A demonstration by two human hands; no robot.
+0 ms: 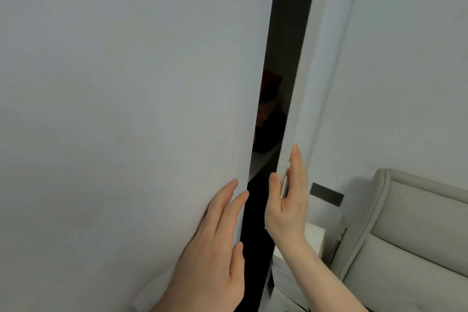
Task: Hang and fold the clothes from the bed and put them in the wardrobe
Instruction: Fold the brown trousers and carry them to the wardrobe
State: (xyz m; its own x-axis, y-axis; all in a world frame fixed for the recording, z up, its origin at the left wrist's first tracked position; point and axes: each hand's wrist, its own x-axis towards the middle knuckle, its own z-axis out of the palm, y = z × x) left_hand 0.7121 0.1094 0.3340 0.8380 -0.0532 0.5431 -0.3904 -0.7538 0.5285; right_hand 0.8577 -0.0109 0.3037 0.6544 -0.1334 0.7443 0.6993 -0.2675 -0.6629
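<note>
headboard [415, 230]: pale grey-beige upholstery, padded panels w/ piped rim — lower right corner, cut off by the frame edge
nightstand [312, 238]: white, marble-look top, just left of headboard; mostly hidden, only a corner and a strip lower down show
brass fitting [340, 235]: thin gold-coloured rod between nightstand and headboard — too small to tell what it is
wall plate [326, 194]: dark grey rectangle, tilted in view, on the wall above the nightstand
wall [410, 58]: plain pale grey, right side, behind headboard; a raised vertical moulding runs along its left part
</note>
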